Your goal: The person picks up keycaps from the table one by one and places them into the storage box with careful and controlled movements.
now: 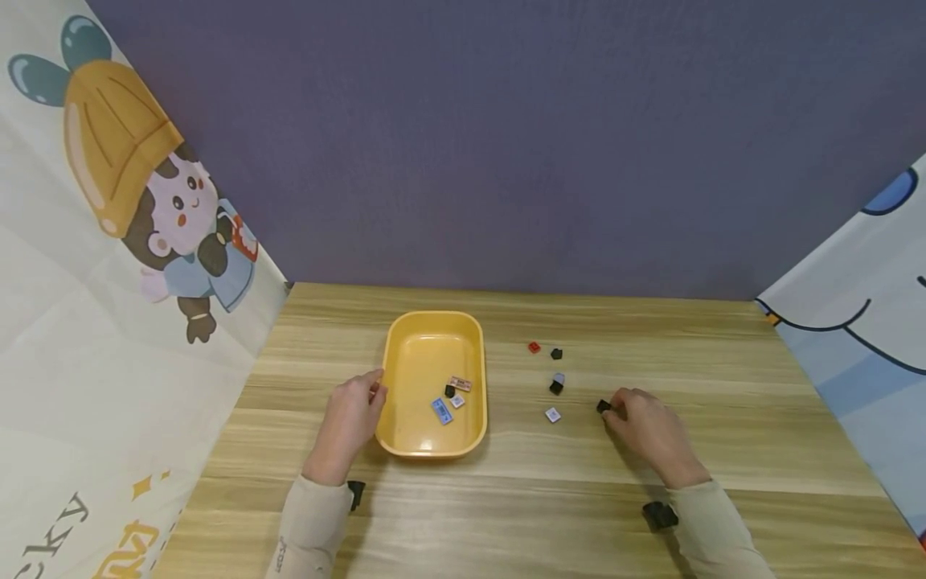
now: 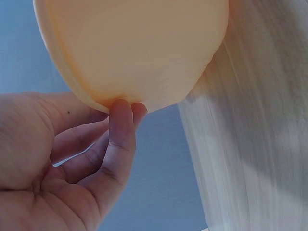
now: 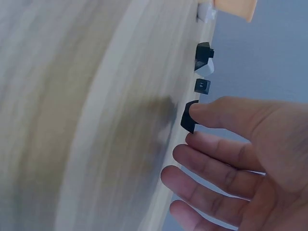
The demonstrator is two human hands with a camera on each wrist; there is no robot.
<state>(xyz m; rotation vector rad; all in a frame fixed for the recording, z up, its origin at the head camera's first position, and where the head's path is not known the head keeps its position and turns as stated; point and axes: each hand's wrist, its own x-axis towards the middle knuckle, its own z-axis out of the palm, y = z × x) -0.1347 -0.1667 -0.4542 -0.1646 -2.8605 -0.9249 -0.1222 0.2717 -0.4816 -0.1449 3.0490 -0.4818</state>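
Observation:
My left hand (image 1: 350,422) pinches the left rim of a yellow tray (image 1: 419,362); in the left wrist view its fingers (image 2: 121,122) lie against the tray's outer wall. Inside the tray are a blue keycap (image 1: 442,411), a white keycap (image 1: 457,400), a black keycap (image 1: 450,391) and a pinkish wide keycap (image 1: 460,383). To the right, my right hand (image 1: 651,433) holds a small black keycap (image 3: 188,117) between thumb and index finger, at the table surface. The other fingers of that hand are spread loosely.
Between tray and right hand lie a red keycap (image 1: 534,347), a black keycap (image 1: 556,354), a pale keycap (image 1: 559,377) touching another black one (image 1: 556,388), and a white keycap (image 1: 553,415). The wooden table (image 1: 723,362) ends at a dark blue wall (image 1: 506,161).

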